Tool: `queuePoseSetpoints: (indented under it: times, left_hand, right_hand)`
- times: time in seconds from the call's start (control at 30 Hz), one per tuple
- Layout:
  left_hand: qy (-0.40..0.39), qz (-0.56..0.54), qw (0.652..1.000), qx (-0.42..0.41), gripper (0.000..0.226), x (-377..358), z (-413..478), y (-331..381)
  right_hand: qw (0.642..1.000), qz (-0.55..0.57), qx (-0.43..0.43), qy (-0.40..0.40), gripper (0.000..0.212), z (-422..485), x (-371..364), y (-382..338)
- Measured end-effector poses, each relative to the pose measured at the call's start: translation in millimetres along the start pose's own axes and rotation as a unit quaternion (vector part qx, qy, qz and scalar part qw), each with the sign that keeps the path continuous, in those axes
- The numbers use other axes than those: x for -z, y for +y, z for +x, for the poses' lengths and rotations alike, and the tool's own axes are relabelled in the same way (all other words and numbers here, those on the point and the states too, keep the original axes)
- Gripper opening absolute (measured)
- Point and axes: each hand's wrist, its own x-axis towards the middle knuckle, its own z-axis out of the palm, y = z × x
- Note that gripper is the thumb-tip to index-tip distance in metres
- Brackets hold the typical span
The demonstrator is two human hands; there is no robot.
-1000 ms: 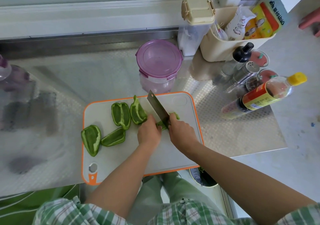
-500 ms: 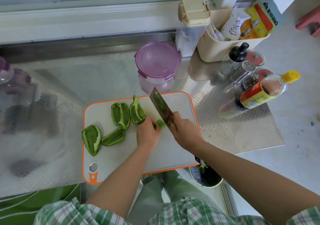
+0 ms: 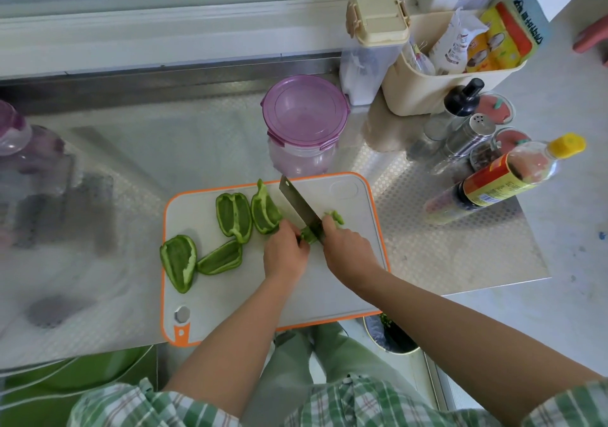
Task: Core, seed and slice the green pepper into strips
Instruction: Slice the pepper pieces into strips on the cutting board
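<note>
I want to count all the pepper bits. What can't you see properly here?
All in the head view:
- Pepper piece being cut: mostly under the left hand and knife.
- Knife handle: hidden inside the right hand.
- Bin below: cut off by the cutting board.
- Sauce bottle label: print too small.
- Jar at far left: blurred.

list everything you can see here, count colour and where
counter: 1, silver metal, under everything
cutting board: 1, white with orange rim, on counter
pepper sections: 4, green, left half of board
pepper piece: 1, green, under blade
cut strips: count unclear, green, right of blade
knife: 1, steel, over board
round tub: 1, purple lid, behind board
tall container: 1, clear with cream lid, back right
caddy: 1, cream, back right, holding packets
sauce bottle: 1, yellow cap, right
shaker: 1, silver, right
left hand: 1, holds pepper piece
right hand: 1, grips knife
</note>
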Motion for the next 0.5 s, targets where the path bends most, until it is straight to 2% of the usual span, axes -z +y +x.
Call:
queuePoseSetpoints:
  times: [0.17,0.3,0.5]
  left_hand:
    - [0.005,-0.018,1.000,0.008,0.018,-1,1,-1]
    - [-0.003,-0.049,0.999,0.009,0.016,-4,2,-1]
    - [-0.004,-0.026,1.000,-0.005,0.012,-4,5,-2]
  right_hand:
    - [0.993,0.105,-0.035,0.036,0.016,6,0,4]
    - [0.993,0.109,0.003,0.038,0.012,-2,7,6]
    - [0.997,0.073,0.004,0.012,0.035,-2,1,4]
